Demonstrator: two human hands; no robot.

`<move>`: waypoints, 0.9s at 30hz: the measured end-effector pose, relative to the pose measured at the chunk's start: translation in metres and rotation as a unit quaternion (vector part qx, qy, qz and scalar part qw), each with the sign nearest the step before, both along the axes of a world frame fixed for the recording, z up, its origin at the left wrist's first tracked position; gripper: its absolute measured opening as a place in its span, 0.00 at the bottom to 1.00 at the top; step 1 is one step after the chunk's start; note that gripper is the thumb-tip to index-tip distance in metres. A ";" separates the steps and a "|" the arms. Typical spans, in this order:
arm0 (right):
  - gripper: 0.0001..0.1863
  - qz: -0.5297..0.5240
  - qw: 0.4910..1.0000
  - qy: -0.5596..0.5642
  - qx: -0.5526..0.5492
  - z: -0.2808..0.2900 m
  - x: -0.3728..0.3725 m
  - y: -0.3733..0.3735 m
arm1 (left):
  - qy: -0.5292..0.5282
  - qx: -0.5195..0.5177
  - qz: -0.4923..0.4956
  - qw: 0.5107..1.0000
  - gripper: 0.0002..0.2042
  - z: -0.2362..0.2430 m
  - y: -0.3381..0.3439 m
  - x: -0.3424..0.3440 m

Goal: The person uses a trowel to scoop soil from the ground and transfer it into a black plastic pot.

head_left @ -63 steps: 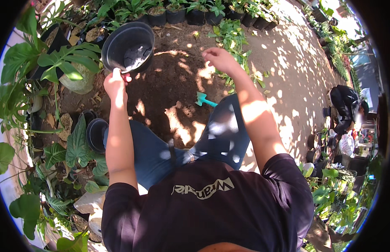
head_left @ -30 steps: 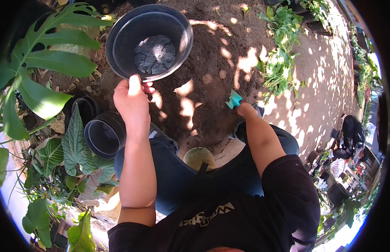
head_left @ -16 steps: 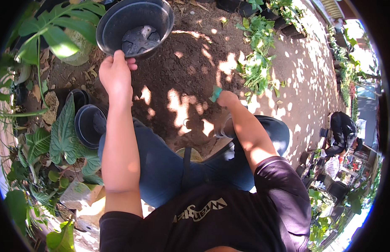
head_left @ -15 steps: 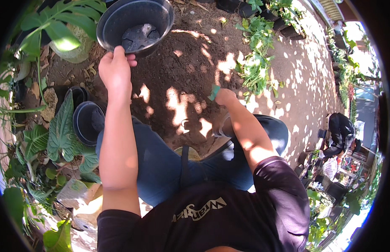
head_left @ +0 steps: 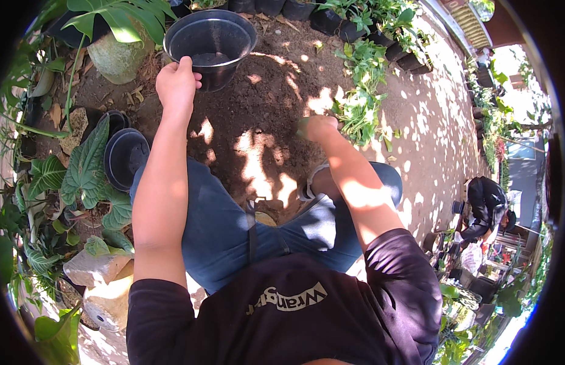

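Note:
My left hand (head_left: 177,85) grips the near rim of a large black plastic pot (head_left: 214,31) at the top middle, with my thumb over the rim. Below and around the pot is dark, loose soil (head_left: 233,109) dappled with sunlight. My right hand (head_left: 320,128) is closed on a small teal trowel (head_left: 303,126), mostly hidden by the hand, low over the soil beside some loose green leafy cuttings (head_left: 361,97).
Nested black pots (head_left: 121,158) stand by my left knee, among large leaves and pale rocks (head_left: 103,267). Potted plants (head_left: 404,42) line the far edge. A sunlit dirt path (head_left: 434,115) runs at right, where another person (head_left: 483,207) bends over containers.
My right hand was empty over the ground two seconds ago; it has since taken hold of the trowel and moved slightly forward. The pot stays in my left hand, its angle slightly different.

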State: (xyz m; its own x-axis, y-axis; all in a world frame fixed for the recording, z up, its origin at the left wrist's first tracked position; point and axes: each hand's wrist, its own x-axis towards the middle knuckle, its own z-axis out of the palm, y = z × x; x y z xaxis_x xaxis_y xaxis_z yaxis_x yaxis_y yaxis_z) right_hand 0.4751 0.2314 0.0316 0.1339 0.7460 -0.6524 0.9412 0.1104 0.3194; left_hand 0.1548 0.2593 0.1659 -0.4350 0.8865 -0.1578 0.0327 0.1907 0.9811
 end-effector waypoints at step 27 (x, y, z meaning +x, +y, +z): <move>0.16 -0.209 0.948 0.077 0.228 0.167 0.120 -0.084 | -0.097 0.040 -0.004 0.994 0.13 0.004 0.012 -0.001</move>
State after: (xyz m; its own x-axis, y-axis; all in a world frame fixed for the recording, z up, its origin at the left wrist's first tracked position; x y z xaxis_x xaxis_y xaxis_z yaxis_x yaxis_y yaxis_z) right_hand 0.5954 0.1471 0.1984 0.4101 0.8572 -0.3116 0.9112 -0.3996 0.0998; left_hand 0.1533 0.2709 0.1699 -0.3966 0.9026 -0.1676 -0.1580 0.1128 0.9810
